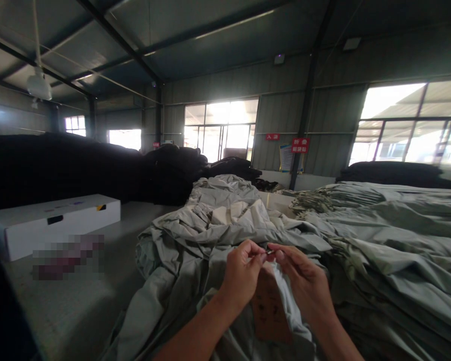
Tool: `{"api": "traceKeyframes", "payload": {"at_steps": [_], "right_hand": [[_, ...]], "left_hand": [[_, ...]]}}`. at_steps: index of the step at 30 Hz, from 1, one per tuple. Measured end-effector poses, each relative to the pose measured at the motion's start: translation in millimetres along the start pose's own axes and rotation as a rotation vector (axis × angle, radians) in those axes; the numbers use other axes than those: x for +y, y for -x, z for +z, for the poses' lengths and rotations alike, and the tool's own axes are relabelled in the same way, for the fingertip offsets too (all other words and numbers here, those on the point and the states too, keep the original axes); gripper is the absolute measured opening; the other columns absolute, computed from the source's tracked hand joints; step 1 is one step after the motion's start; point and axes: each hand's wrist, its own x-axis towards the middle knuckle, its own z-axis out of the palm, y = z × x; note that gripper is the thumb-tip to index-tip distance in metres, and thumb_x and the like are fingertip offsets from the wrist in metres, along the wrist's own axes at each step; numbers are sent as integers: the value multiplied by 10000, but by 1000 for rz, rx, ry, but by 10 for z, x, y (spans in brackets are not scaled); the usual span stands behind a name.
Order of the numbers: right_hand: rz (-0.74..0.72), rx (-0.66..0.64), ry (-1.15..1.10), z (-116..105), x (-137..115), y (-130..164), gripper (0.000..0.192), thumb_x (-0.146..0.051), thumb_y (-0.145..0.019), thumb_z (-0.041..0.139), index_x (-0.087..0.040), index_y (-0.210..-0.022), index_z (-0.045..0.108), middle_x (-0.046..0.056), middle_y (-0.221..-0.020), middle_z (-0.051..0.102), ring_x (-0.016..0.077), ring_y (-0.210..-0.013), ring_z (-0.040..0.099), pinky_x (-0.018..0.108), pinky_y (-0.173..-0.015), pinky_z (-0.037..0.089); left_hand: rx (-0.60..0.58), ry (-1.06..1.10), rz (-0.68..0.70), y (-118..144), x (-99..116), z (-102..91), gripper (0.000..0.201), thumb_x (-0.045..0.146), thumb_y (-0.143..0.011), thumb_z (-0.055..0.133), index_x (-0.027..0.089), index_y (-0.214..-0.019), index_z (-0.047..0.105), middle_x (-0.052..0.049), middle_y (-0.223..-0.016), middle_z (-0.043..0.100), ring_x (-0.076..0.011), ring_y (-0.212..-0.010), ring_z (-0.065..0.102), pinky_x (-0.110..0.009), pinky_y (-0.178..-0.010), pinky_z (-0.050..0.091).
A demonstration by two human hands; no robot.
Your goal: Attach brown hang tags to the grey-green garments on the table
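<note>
Both hands meet at the fingertips above grey-green fabric [173,273]. My left hand [246,271] is closed in a pinch, thumb against forefinger. Facing it, my right hand [304,276] pinches too. Between the fingertips is a small dark, partly shiny piece [269,251], too small to name. Just below the hands a brown cardboard tag [271,313] with dark handwriting lies against the fabric; whether it is joined to the small piece cannot be seen. A strip of paler cloth [291,296] shows beside the tag, partly behind my right hand.
A long white box [60,220] stands on the table [124,235] at left, near a pixelated patch. Folded grey-green fabric [398,240] is heaped at right. Dark piles [60,165] rise behind the box. Windows [221,125] and red signs [299,145] are on the far wall.
</note>
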Motion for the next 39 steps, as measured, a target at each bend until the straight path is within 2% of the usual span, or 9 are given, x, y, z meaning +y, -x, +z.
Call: {"api": "traceKeyframes", "payload": {"at_steps": [8, 13, 20, 28, 30, 32, 34, 37, 39], "right_hand": [[-88, -34, -8, -15, -102, -11, 214, -359, -762, 616, -253, -903, 737, 54, -756, 641, 169, -708, 598, 247, -573, 495], [-126, -97, -80, -42, -103, -27, 159, -274, -766, 616, -259, -868, 738, 39, -742, 653, 160, -665, 608, 261, -587, 505], [-131, -87, -94, -23, -96, -50, 77, -243, -744, 638, -216, -733, 709, 39, -702, 663, 165, -668, 611, 268, -616, 505], [-164, -152, -31, -105, -99, -71, 72, -246, -755, 624, -212, -751, 687, 37, -711, 658, 164, -668, 611, 265, -600, 488], [-194, -103, 35, -114, -134, -70, 90, -258, -759, 617, -210, -695, 658, 33, -682, 638, 162, -652, 596, 266, -593, 482], [-237, -32, 112, -109, -177, -58, 108, -260, -763, 609, -214, -667, 628, 31, -669, 620, 162, -646, 578, 269, -590, 474], [-292, -14, 162, -92, -216, -37, 112, -254, -772, 599, -220, -666, 620, 32, -672, 612, 168, -667, 568, 278, -607, 471], [-341, -69, 170, -50, -235, -6, 128, -227, -783, 578, -226, -666, 631, 34, -699, 606, 171, -712, 569, 275, -633, 470], [-325, -95, 161, -17, -215, 7, 130, -205, -774, 574, -227, -662, 638, 36, -751, 615, 168, -742, 578, 267, -652, 470]], "left_hand": [[-21, 84, 62, 83, 115, -14, 109, 267, -761, 529, 178, -707, 560, -26, -732, 643, -155, -742, 594, -252, -714, 446], [-101, 175, -10, 62, 122, 3, 112, 256, -696, 536, 190, -609, 513, 6, -605, 594, -138, -635, 552, -242, -646, 428], [-123, 226, -126, 39, 126, -14, 86, 250, -617, 557, 187, -576, 514, 18, -548, 565, -130, -578, 516, -241, -604, 403], [-155, 145, -58, 45, 109, -15, 97, 261, -655, 540, 182, -600, 550, 1, -563, 572, -145, -604, 531, -253, -632, 414], [-74, 85, 6, 43, 91, -11, 87, 265, -656, 565, 180, -652, 583, -22, -677, 618, -164, -700, 555, -259, -681, 415], [75, 20, 50, 39, 78, -6, 110, 290, -643, 601, 188, -683, 595, -24, -746, 626, -171, -750, 551, -254, -695, 404], [91, 2, -14, 33, 70, 1, 197, 371, -676, 583, 193, -592, 573, -1, -624, 576, -148, -639, 518, -239, -614, 381], [-117, 114, -240, 26, 58, 5, 410, 490, -736, 483, 199, -448, 497, 41, -416, 409, -100, -426, 365, -232, -464, 279], [-155, 180, -329, 17, 45, -8, 329, 442, -698, 536, 189, -489, 533, 53, -421, 421, -86, -412, 335, -223, -446, 247]]}}
